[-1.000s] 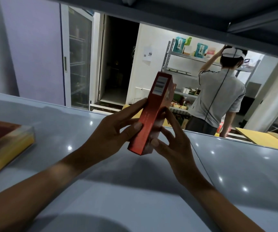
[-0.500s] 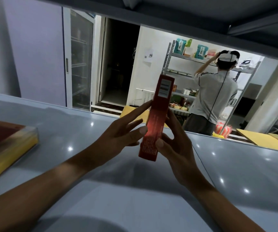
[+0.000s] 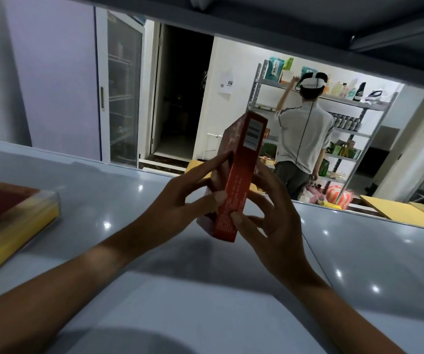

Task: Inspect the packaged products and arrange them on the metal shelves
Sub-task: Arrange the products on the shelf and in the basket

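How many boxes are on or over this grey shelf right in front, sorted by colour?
Red box, held upright between the left hand and right hand: 1
Yellow-sided box with a dark red top, lying flat on the grey shelf at the left: 1
Total: 2

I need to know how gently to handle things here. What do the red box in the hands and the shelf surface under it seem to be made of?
The red box looks like thin printed cardboard with a slight sheen: crisp folded edges, small print and a barcode on its narrow side. The left hand and right hand pinch it upright. The shelf surface looks like smooth painted or coated metal, grey and glossy, mirroring small light spots.
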